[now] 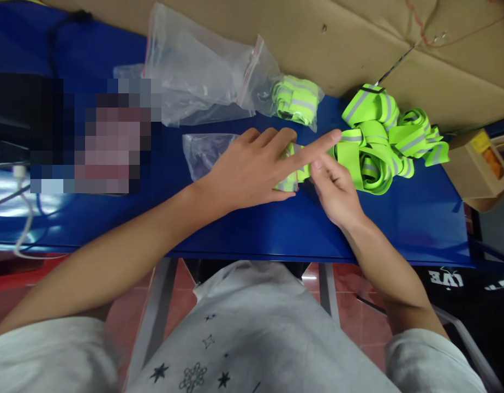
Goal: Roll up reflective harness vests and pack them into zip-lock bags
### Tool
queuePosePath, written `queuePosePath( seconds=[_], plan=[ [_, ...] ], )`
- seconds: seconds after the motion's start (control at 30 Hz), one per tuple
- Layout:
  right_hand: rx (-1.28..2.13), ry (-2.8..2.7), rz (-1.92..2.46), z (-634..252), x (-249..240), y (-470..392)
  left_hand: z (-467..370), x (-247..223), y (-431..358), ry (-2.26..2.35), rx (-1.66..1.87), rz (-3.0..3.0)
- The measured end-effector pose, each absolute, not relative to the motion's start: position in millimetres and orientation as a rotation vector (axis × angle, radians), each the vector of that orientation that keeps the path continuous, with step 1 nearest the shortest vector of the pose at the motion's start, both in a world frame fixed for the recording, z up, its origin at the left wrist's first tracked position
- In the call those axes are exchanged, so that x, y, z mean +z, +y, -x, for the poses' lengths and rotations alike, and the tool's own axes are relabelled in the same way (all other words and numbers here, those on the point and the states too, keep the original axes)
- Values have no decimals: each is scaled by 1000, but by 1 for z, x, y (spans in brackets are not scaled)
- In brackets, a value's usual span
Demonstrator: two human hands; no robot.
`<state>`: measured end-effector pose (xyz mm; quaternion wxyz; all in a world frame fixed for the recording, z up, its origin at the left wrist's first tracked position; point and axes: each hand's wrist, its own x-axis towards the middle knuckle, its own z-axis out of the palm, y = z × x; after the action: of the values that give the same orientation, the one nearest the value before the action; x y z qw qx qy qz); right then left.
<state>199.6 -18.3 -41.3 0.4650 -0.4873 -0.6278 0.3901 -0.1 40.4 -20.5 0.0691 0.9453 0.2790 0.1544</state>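
My left hand (260, 161) is wrapped over a rolled neon-yellow reflective strap (292, 176), its index finger stretched out to the right. Close beside it, my right hand (336, 183) pinches the band that runs out of the roll between thumb and fingers. A heap of loose reflective straps (375, 142) with silver stripes lies just beyond my right hand. Partly under my left hand is a small clear plastic bag (205, 153). Behind my hands sits a bundled strap in a clear bag (297, 101).
Large clear zip bags (195, 65) lie at the back of the blue table (252, 229). Brown cardboard (358, 43) stands along the rear. At the right end is a small open cardboard box (475, 169). A blurred-out object (111, 139) and white cable (27, 218) are on the left.
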Motion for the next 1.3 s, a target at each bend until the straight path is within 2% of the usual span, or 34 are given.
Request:
queuePosePath(
  seconds=[0.23,0.37,0.47,0.57,0.63,0.97,1.07,1.3],
  plan=[
    [1018,-1969,923,-199,-40,-27,-2,-9,21,878,479,-2951],
    [931,-1891,1047,-194,-45,-22,4,0,26,824,416,-2912],
    [905,-1836,1095,-195,-44,-18,16,13,38,994,362,-2750],
    [987,-1766,1099,-199,-42,-17,25,17,52,1205,123,-2633],
    [1070,-1688,1114,-202,-40,-18,26,12,56,1148,15,-2584],
    [1187,-1471,1152,-216,-39,-18,20,-7,45,849,317,-2740],
    [1052,-1532,1172,-217,-44,-15,18,-12,46,793,307,-2767],
    [467,-1543,1352,-212,-36,-18,17,-7,46,852,313,-2518]
  ],
)
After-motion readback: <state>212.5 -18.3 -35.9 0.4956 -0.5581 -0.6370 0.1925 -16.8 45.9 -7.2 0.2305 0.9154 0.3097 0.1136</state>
